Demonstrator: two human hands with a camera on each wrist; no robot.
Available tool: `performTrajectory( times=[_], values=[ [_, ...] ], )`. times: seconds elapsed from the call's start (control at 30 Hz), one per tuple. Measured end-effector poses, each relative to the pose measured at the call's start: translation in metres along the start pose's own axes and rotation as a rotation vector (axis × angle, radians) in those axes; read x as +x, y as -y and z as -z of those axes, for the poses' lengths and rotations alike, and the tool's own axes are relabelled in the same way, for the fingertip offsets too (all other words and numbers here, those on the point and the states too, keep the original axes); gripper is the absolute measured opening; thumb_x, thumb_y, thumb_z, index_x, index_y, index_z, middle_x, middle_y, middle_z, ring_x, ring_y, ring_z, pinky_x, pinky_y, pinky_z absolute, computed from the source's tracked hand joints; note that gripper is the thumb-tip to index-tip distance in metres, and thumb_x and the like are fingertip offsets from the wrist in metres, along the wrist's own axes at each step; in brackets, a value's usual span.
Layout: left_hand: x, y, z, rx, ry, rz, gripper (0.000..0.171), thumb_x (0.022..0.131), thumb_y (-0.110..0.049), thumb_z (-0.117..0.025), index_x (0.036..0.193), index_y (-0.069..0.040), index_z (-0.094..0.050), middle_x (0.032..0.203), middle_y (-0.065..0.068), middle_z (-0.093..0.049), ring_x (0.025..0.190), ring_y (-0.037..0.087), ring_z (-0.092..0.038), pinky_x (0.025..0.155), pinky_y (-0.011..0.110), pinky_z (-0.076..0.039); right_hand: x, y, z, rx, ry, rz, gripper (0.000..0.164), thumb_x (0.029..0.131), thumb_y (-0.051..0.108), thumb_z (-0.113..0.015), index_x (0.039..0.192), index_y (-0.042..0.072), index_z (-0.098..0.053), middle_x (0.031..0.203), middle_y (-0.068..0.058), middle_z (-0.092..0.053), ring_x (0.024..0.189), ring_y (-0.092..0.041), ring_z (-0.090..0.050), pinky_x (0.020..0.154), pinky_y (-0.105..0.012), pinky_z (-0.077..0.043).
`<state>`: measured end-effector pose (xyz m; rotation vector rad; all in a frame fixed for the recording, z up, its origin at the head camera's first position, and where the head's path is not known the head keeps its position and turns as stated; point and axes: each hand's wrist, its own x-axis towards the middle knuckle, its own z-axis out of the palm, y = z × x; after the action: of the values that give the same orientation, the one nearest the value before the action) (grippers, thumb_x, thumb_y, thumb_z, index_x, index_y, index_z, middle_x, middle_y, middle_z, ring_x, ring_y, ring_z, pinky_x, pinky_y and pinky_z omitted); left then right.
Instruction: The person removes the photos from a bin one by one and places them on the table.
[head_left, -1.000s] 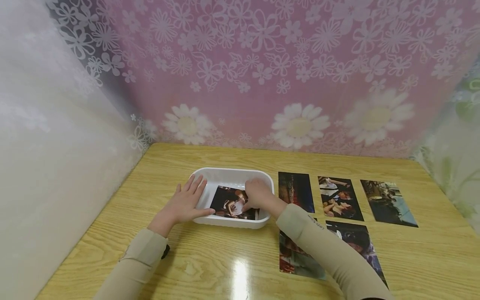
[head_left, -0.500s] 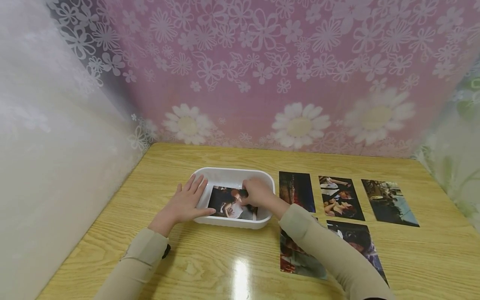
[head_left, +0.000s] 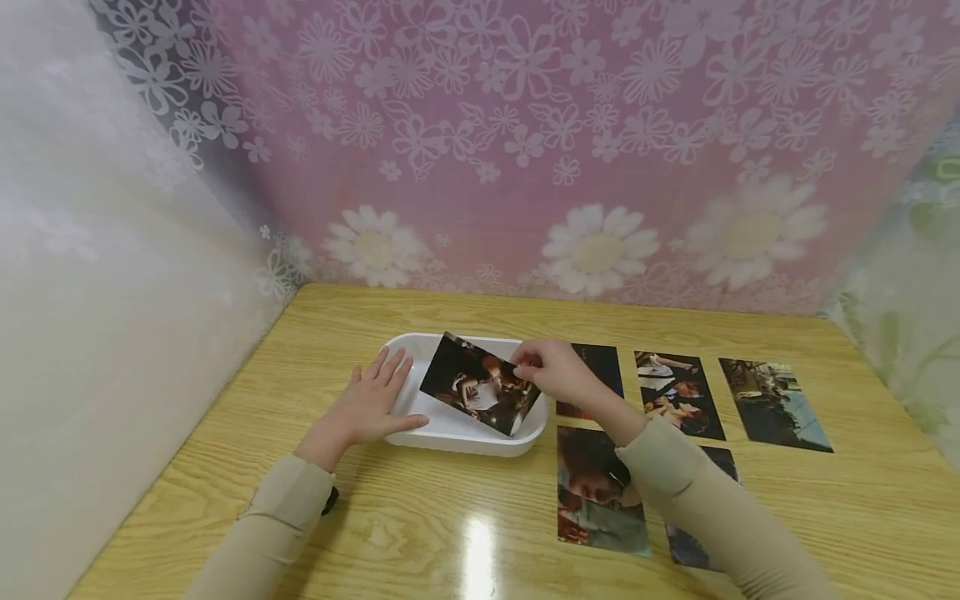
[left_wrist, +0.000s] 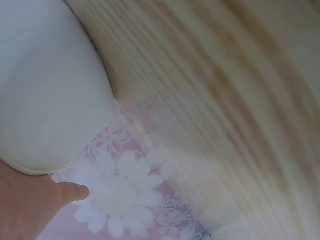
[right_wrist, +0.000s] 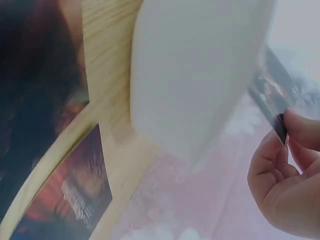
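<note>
A photo print (head_left: 480,390) with a light figure on a dark ground is tilted above the white plastic tray (head_left: 408,443). My right hand (head_left: 558,371) pinches its right edge between thumb and fingers; the right wrist view shows the same pinch on the print (right_wrist: 272,92) beside the tray's outer wall (right_wrist: 185,75). Spread out straight, the fingers of my left hand (head_left: 367,408) rest on the tray's left rim, thumb toward the front. Only part of that hand (left_wrist: 40,200) shows in the left wrist view.
On the wooden table (head_left: 420,525) right of the tray lie several photo prints in two rows, among them a dancing couple (head_left: 678,396), a street scene (head_left: 776,404) and a face close-up (head_left: 600,492). My right forearm covers part of another print (head_left: 693,546). A flowered backdrop (head_left: 480,208) stands behind.
My right hand has lifted the print from the tray's bottom and moved right and up, turning it askew. My left hand has stayed on the rim.
</note>
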<state>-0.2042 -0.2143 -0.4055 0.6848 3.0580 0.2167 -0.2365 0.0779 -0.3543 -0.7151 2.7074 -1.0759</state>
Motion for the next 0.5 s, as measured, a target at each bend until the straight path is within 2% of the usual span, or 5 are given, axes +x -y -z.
performTrajectory(
  times=[0.13,0.27,0.4,0.5],
  values=[
    [0.001,0.0,0.0,-0.005,0.02,0.006,0.095,0.078,-0.068,-0.04,0.143,-0.005,-0.011,0.147,0.011,-0.006,0.132,0.029,0.004,0.097,0.06,-0.01,-0.019,-0.006,0.022,0.106,-0.079,-0.031,0.008,0.088,0.007,-0.055,0.095,0.004,-0.057,0.084,-0.007,-0.055,0.074,-0.019,-0.052,0.062,-0.032,-0.043],
    [0.0,-0.001,0.001,-0.024,0.033,0.009,0.095,0.078,-0.069,-0.038,0.143,-0.006,-0.009,0.147,0.011,-0.004,0.132,0.029,0.005,0.097,0.06,-0.009,-0.049,-0.015,0.049,0.198,-0.104,-0.077,0.01,0.089,0.008,-0.051,0.096,0.001,-0.049,0.09,-0.012,-0.051,0.077,-0.023,-0.048,0.061,-0.034,-0.04],
    [0.0,0.0,0.001,-0.042,0.031,-0.002,0.095,0.078,-0.07,-0.036,0.143,-0.006,-0.009,0.147,0.011,-0.003,0.132,0.028,0.006,0.097,0.06,-0.008,-0.09,-0.037,0.072,0.254,-0.09,-0.139,0.014,0.091,0.007,-0.049,0.096,-0.003,-0.041,0.09,-0.014,-0.043,0.069,-0.02,-0.044,0.053,-0.033,-0.038],
    [-0.001,0.0,0.001,-0.047,0.027,-0.009,0.095,0.079,-0.07,-0.036,0.143,-0.005,-0.008,0.147,0.012,-0.003,0.132,0.029,0.006,0.097,0.061,-0.008,-0.122,-0.064,0.085,0.268,-0.084,-0.192,0.015,0.091,0.006,-0.048,0.093,-0.005,-0.038,0.085,-0.011,-0.039,0.064,-0.015,-0.042,0.052,-0.032,-0.041]
  ],
)
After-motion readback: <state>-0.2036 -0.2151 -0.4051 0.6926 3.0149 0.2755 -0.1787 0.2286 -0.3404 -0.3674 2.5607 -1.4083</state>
